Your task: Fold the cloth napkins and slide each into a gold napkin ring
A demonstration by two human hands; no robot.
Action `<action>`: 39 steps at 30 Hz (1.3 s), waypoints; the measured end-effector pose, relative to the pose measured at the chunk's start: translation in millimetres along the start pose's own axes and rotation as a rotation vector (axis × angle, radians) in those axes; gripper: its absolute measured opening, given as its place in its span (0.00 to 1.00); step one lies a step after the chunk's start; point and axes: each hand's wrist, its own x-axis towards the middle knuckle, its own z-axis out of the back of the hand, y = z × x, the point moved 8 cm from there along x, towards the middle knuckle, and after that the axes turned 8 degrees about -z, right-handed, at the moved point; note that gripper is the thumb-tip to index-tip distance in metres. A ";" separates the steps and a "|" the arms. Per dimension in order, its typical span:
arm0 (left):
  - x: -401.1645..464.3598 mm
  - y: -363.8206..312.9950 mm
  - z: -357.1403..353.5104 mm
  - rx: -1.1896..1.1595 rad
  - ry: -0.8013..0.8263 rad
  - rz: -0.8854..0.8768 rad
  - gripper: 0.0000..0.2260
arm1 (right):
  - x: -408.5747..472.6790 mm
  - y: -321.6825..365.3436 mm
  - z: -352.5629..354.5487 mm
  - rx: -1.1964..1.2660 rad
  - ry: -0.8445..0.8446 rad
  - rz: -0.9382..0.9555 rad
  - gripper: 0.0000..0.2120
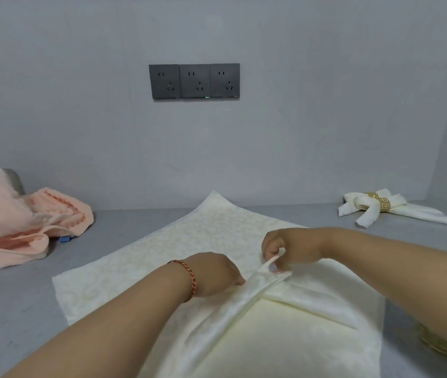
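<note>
A cream patterned cloth napkin lies spread on the grey table, its near part gathered into a raised fold. My right hand pinches the tip of that fold and lifts it a little off the cloth. My left hand, with a braided bracelet on the wrist, rests on the napkin just left of the fold, fingers touching the crease. At the back right lie two folded white napkins, each inside a gold napkin ring. A loose gold ring lies partly hidden under my right forearm.
A heap of peach towels fills the left side of the table. A small blue object peeks out beneath them. The grey wall behind carries three dark sockets.
</note>
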 end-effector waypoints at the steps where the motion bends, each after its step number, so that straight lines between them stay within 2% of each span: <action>1: 0.6 -0.8 2.6 0.001 -0.009 -0.003 0.17 | 1.8 -0.7 -1.6 0.034 -0.019 0.004 0.10; 3: 2.7 -2.0 5.1 -0.001 -0.037 -0.034 0.17 | 3.6 -0.9 -6.1 0.055 -0.034 -0.007 0.10; 8: 18.2 4.7 14.0 0.071 -0.239 0.001 0.23 | 15.3 -1.3 -14.9 0.066 -0.022 -0.058 0.15; 12: 23.1 3.2 15.4 0.123 -0.319 0.000 0.17 | 19.9 -7.3 -19.5 0.062 -0.006 -0.102 0.11; 16: 31.0 3.1 13.0 0.087 -0.262 -0.023 0.10 | 20.8 -8.3 -22.1 0.077 -0.024 -0.089 0.09; 19: 38.2 3.1 7.3 0.091 -0.123 -0.022 0.20 | 21.8 -6.3 -26.1 0.100 -0.007 -0.084 0.13; 23: 39.6 -2.1 3.9 0.050 -0.019 -0.056 0.15 | 19.6 -0.9 -28.9 0.129 0.009 -0.031 0.08; 27: 36.1 1.1 3.4 -0.093 -0.093 -0.129 0.08 | 11.9 7.3 -24.5 0.184 -0.080 0.030 0.09; 31: 26.3 0.8 5.0 -0.295 -0.158 -0.190 0.13 | 1.6 14.0 -21.6 0.231 -0.114 0.048 0.05; 37: 1.4 -25.5 19.6 -0.231 -0.144 -0.310 0.10 | -20.1 15.1 -7.2 0.344 -0.160 0.069 0.03; 39: -6.4 -33.8 20.0 -0.192 -0.112 -0.326 0.11 | -26.5 15.4 -6.4 0.368 -0.155 0.075 0.06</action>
